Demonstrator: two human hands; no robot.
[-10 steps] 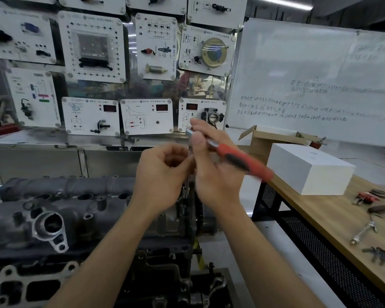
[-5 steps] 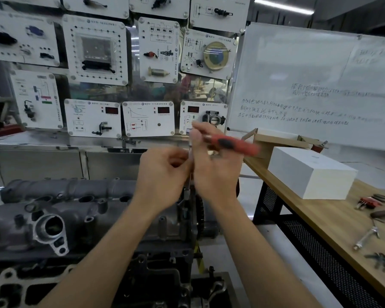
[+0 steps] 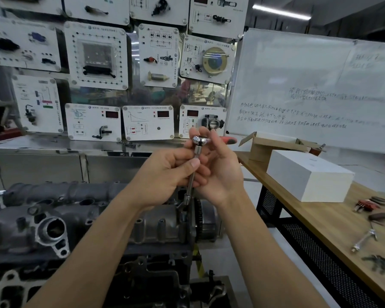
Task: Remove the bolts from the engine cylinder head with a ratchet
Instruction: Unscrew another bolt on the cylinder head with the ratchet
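Head view, and both hands are up above the right end of the cylinder head [image 3: 98, 210]. The left hand [image 3: 165, 172] wraps the ratchet [image 3: 201, 140] by its slim steel extension bar, fingers curled, thumb laid flat along the shaft. The right hand [image 3: 220, 172] cups the tool from the other side, palm towards us, fingertips pinching the round, polished chrome head at the top. The red handle pokes out behind that hand, pointing away from the cylinder head. The bar runs down, slightly tilted, to a short socket [image 3: 188, 198] seated on the cylinder head's right-hand corner. What the socket sits over is hidden.

The cylinder head itself is dull grey cast metal, rough and lumpy, with round bosses, open bolt holes and a bright machined circular port on its near left side. A toothed sprocket [image 3: 201, 216] sits against its right end, just below the socket.

Right of the cylinder head stands a wood-grain surface [image 3: 320, 218] on a black perforated frame. On it are a smooth white rectangular box [image 3: 309, 176], an open cardboard box [image 3: 273, 145] behind that, and loose tools near the edge: a red-handled set [image 3: 367, 205] and a shiny metal wrench [image 3: 365, 238].

Behind the cylinder head are white training panels [image 3: 96, 56] with mounted parts. Beyond the surface leans a whiteboard [image 3: 320, 85] with blurred handwriting.
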